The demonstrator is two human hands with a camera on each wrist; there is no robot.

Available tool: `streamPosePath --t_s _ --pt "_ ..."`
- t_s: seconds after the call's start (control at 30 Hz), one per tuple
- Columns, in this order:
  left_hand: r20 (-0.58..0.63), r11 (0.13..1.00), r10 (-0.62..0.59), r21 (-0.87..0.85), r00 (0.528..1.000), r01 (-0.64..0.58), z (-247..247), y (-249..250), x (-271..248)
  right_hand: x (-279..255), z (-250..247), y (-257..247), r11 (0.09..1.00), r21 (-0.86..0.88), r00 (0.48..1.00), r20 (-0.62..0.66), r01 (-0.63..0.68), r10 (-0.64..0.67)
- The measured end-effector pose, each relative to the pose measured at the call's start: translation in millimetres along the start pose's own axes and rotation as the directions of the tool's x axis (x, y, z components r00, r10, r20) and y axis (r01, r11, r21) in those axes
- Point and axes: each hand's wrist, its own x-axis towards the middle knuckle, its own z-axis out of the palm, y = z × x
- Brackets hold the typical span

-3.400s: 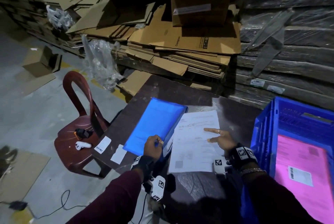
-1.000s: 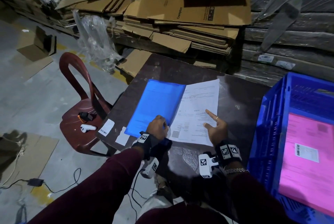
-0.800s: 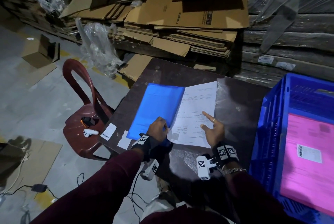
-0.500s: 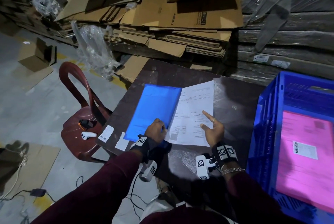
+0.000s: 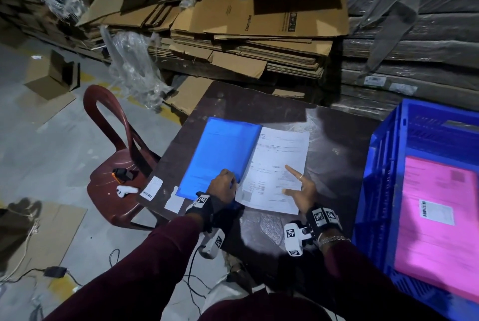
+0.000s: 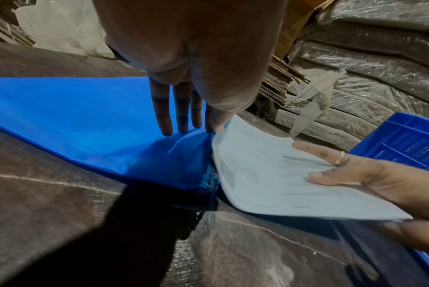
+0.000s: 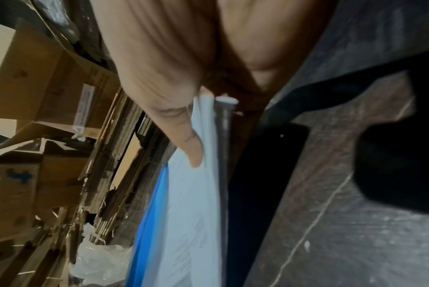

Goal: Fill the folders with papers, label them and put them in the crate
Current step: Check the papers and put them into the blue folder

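Note:
A blue folder (image 5: 220, 154) lies on the dark table (image 5: 337, 165), its opening towards the right. A stack of white papers (image 5: 280, 160) sits half inside it. My left hand (image 5: 224, 186) pinches the folder's top cover at its near right corner and lifts it a little (image 6: 191, 130). My right hand (image 5: 293, 186) holds the papers' near right part, thumb and one straight finger on top, the other fingers underneath (image 6: 331, 169). In the right wrist view the thumb (image 7: 196, 155) presses the papers (image 7: 191, 213) against the hand. A blue crate (image 5: 375, 165) at the right holds a labelled pink folder (image 5: 435, 222).
Two white labels (image 5: 151, 187) lie at the table's near left edge. A red chair (image 5: 111, 160) at the left carries a white object and a black device. Flattened cardboard (image 5: 246, 35) and plastic-wrapped stacks (image 5: 414, 56) rise behind the table. Cables run over the floor.
Since 3.4 s ago the papers have slid left into the folder's opening. Over the last second both hands keep their hold and hardly move.

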Motion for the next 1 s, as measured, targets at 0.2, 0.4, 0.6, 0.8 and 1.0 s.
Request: streamPosePath --t_s 0.2,0.4,0.6,0.8,1.0 --pt "0.163 0.958 0.124 0.237 0.979 -0.161 -6 14 -6 5 1 -5 0.999 -0.013 0.995 -0.094 0.041 -0.042" --pt "0.349 0.660 0.152 0.661 0.925 -0.358 -13 26 2 6 2 -2 1.000 0.019 0.994 -0.109 0.022 -0.020" --pt "0.417 0.559 0.139 0.716 0.898 -0.419 -23 34 7 2 0 1 0.988 0.152 0.987 -0.159 -0.006 0.030" --pt "0.429 0.667 0.068 0.651 0.901 -0.361 -24 37 -16 2 4 7 0.966 0.256 0.981 -0.174 -0.041 0.088" --pt "0.305 0.815 0.162 0.494 0.938 -0.301 -13 14 -50 2 9 8 0.943 0.325 0.980 -0.150 -0.078 0.133"
